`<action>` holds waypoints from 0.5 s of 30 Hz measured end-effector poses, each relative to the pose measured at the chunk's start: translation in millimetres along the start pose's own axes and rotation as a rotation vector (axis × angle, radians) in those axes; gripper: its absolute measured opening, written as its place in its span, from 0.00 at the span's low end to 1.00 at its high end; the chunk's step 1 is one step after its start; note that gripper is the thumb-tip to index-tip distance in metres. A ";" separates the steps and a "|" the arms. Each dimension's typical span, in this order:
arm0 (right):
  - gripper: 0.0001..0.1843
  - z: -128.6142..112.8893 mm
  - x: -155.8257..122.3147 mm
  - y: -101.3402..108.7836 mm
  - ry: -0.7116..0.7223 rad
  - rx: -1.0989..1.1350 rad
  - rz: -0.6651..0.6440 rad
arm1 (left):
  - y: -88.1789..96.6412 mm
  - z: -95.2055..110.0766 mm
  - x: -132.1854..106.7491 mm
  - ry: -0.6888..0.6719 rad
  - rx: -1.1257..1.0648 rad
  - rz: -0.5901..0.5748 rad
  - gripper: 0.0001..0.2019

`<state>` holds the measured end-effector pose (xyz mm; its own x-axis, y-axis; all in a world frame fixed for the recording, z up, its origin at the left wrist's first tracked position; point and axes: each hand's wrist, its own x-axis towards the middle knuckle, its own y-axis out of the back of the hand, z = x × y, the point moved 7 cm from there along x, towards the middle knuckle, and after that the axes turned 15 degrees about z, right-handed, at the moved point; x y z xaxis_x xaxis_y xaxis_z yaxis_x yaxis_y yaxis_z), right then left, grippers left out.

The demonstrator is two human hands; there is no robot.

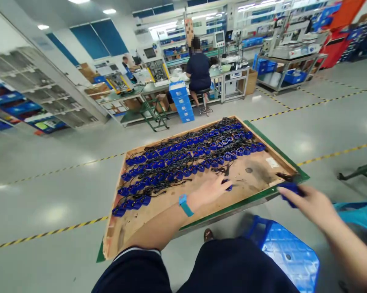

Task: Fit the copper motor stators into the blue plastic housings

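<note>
A wooden board [256, 173] lies on a green-edged table in front of me. Rows of small blue parts with black wires [186, 156] cover most of it. My left hand [212, 188], with a teal band on the wrist, rests on the bare near-right part of the board, fingers closed on one blue part [228, 186]. My right hand [305, 201] is at the board's right corner, pinching another blue part [289, 191] with a black wire sticking out of it.
A blue plastic crate [285, 252] stands by my knees at the right. Further off, a person in dark clothes [198, 71] sits on a stool at a workbench beside stacked blue bins [182, 101]. Shelving [33, 93] lines the left wall.
</note>
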<state>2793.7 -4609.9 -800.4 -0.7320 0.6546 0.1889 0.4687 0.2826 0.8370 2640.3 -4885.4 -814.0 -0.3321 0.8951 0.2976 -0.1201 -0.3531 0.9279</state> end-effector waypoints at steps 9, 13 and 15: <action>0.30 -258.5 -89.8 -267.8 0.380 -0.240 -0.459 | -16.4 -149.1 -250.1 0.353 0.126 -0.229 0.23; 0.28 -312.7 -127.8 -322.6 0.496 -0.259 -0.549 | -12.8 -183.4 -305.0 0.458 0.161 -0.151 0.26; 0.27 -328.3 -139.9 -341.6 0.522 -0.256 -0.571 | -14.7 -192.1 -318.9 0.461 0.194 -0.123 0.26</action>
<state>2573.7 -5028.2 -944.1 -0.9897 0.0290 -0.1405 -0.1280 0.2635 0.9561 2568.3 -5217.9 -965.7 -0.7093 0.6985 0.0945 -0.0224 -0.1564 0.9874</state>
